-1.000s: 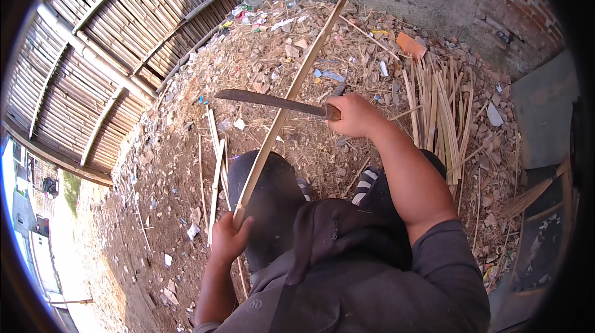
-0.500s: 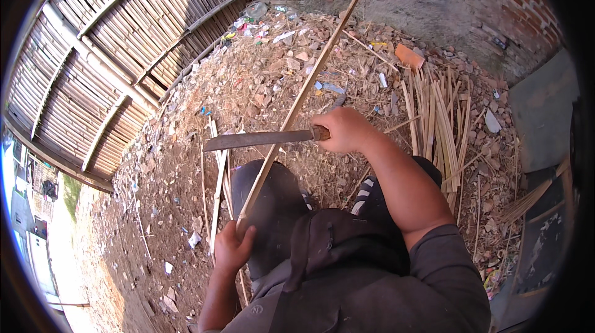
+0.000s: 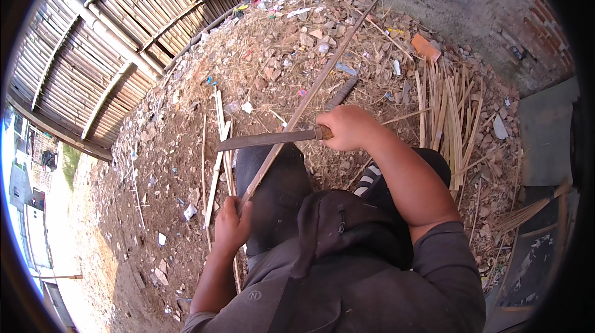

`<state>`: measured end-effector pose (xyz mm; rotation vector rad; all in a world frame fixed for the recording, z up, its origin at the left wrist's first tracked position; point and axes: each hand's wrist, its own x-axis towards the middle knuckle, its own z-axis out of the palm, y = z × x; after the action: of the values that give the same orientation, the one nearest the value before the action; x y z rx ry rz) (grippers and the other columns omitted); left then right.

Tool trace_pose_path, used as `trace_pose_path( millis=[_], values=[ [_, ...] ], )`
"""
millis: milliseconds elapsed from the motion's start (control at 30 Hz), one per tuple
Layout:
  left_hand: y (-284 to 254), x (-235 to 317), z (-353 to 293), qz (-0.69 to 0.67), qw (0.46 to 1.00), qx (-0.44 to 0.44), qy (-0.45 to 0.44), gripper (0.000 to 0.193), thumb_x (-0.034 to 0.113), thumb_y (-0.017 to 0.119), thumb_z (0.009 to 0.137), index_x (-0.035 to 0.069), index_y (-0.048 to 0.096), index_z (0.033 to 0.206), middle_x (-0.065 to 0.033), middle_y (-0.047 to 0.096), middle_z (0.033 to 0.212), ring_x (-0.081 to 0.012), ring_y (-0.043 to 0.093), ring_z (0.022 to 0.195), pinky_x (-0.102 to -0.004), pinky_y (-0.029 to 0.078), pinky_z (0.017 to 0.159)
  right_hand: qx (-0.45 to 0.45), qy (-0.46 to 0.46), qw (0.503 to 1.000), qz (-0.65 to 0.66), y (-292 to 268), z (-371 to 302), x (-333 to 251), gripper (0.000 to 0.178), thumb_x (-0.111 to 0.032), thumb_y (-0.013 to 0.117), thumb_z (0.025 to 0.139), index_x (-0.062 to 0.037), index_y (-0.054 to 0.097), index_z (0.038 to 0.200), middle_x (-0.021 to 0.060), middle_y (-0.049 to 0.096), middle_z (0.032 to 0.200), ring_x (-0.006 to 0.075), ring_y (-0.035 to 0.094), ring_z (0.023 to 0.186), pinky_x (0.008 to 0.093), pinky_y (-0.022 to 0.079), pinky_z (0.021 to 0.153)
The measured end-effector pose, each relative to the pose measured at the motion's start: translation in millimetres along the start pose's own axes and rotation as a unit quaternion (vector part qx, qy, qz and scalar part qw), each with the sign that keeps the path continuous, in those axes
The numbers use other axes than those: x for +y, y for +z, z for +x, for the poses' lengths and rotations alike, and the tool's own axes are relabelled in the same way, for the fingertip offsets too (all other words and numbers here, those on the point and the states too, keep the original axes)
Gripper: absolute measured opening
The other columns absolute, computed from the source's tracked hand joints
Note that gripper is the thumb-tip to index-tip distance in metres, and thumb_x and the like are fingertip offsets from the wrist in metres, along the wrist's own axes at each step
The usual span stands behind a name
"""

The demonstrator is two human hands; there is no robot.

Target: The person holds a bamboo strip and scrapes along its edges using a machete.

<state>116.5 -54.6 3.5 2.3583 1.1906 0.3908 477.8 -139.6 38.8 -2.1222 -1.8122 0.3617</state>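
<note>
My left hand (image 3: 232, 224) is closed around the near end of a long bamboo strip (image 3: 319, 85). The strip slants away from me to the upper right, passing over my left knee. In my closed right hand (image 3: 348, 127) is the wooden handle of a machete (image 3: 263, 140). Its dark blade points left and lies across the strip just beyond the knee, apparently touching it. Beside the left knee, a few thin pale bamboo strips (image 3: 218, 166) lie on the ground.
A pile of split bamboo strips (image 3: 445, 116) lies to my right. Rubble, dry straw and litter (image 3: 273, 60) cover the ground. A bamboo fence (image 3: 149, 23) stands at the left, a brick wall (image 3: 458, 17) behind. An orange tile piece (image 3: 426, 48) and grey board (image 3: 548, 128) are at the right.
The view has shifted a little. The strip's far end sits lower against the ground behind it, and its face looks browner. Both hands keep their holds, the blade still across the strip.
</note>
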Motion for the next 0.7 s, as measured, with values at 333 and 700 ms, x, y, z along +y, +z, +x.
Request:
trace_pose_path(
  millis=[333,700],
  values=[
    [1,-6,19,0.045,0.996,-0.072,0.002,0.032,0.031,0.056,0.099,0.0,0.053,0.098,-0.0303,0.065,0.08,-0.0526,0.063,0.078,-0.0592,0.047,0.07,0.014,0.022,0.999,0.046,10,5,15,0.032,-0.037,0.077,0.077,-0.0108,0.065,0.091,0.015,0.067,0.076,0.0395,0.067,0.078,0.0507,0.052,0.07],
    [7,-1,22,0.11,0.992,-0.068,-0.002,0.034,0.035,0.055,0.1,0.002,0.054,0.099,-0.0291,0.065,0.077,-0.0504,0.064,0.074,-0.0592,0.049,0.066,-0.02,0.064,0.993,0.1,40,21,45,0.021,-0.023,0.067,0.076,-0.0111,0.067,0.093,0.0163,0.069,0.084,0.0366,0.068,0.087,0.0485,0.053,0.074]
  ],
)
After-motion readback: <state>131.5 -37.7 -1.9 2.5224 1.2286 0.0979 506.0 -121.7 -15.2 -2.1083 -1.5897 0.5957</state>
